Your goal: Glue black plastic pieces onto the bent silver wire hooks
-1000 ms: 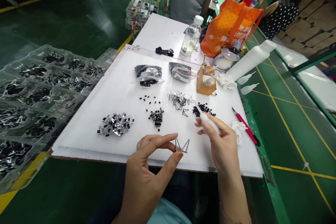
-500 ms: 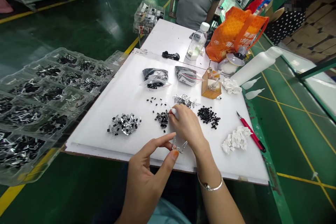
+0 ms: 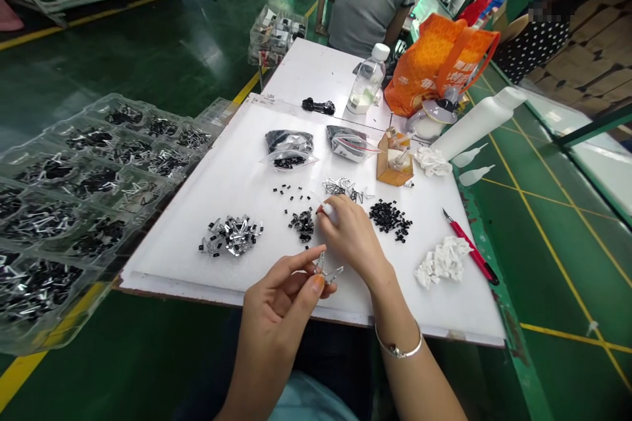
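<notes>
My left hand [image 3: 279, 309] is closed, pinching a small V-shaped metal clip [image 3: 330, 274] between thumb and fingers above the table's near edge. My right hand [image 3: 350, 233] is wrapped round a small white bottle [image 3: 330, 212] with a thin translucent nozzle. Most of that bottle is hidden in the palm. Just left of it lies a heap of tiny black pieces [image 3: 302, 226], and behind it are loose metal clips [image 3: 340, 187]. Another black heap [image 3: 390, 217] sits to the right. Clips with black pieces on them [image 3: 232, 235] form a pile at left.
Two plastic bags [image 3: 291, 145] of black parts, a wooden box [image 3: 395, 168], a clear bottle [image 3: 368, 79] and an orange bag [image 3: 434, 66] stand farther back. At right lie a red cutter [image 3: 469, 247] and crumpled tissue [image 3: 442, 263]. Compartment trays [image 3: 106, 227] flank the table's left side.
My left hand has brought the clip slightly left, and its other fingers have curled in beneath it. My right hand stays almost in place with the white bottle. The view has shifted slightly.
</notes>
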Tool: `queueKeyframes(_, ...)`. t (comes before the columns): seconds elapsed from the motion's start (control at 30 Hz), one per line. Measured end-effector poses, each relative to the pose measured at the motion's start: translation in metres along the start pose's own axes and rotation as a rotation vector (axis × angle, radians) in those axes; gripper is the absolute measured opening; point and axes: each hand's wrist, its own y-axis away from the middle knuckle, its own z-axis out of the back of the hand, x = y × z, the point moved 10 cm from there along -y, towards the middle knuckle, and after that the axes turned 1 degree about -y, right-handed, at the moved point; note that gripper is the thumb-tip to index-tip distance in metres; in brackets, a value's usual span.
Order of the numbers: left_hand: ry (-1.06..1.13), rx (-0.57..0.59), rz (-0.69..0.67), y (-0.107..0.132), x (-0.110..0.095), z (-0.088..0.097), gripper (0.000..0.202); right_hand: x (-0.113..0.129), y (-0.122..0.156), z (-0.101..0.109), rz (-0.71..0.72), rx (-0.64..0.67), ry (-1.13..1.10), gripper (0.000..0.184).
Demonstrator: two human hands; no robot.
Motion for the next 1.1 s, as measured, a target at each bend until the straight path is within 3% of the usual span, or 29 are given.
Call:
queueKeyframes(0.27, 0.004, -0.053, 0.036, -0.002, 0.003, 0.007, 0.024, -0.024, 0.041, 0.018, -0.193, 0.023, -0.760, 0.015)
queueKeyframes(0.6, -0.016, -0.057, 0.065, -0.005, 0.006, 0.000, 0.024, -0.016, 0.084, 0.013, -0.290, 0.067, -1.321, 0.010)
queueKeyframes(0.7, -0.032, -0.100, 0.046, -0.004, 0.001, 0.000, 0.020, -0.013, 0.088, 0.013, -0.291, 0.060, -1.379, 0.008)
queueKeyframes(0.8, -0.064, -0.060, 0.019, -0.005, -0.003, -0.004, 0.020, -0.012, 0.092, 0.013, -0.290, 0.046, -1.367, 0.006)
queueKeyframes(0.9, -0.091, -0.005, -0.004, -0.006, -0.003, -0.008, 0.021, -0.017, 0.095, 0.016, -0.295, -0.016, -1.312, 0.008)
queueKeyframes(1.1, -0.082, -0.011, 0.000, -0.003, -0.007, -0.012, 0.018, -0.031, 0.103, 0.025, -0.302, -0.164, -1.181, 0.020)
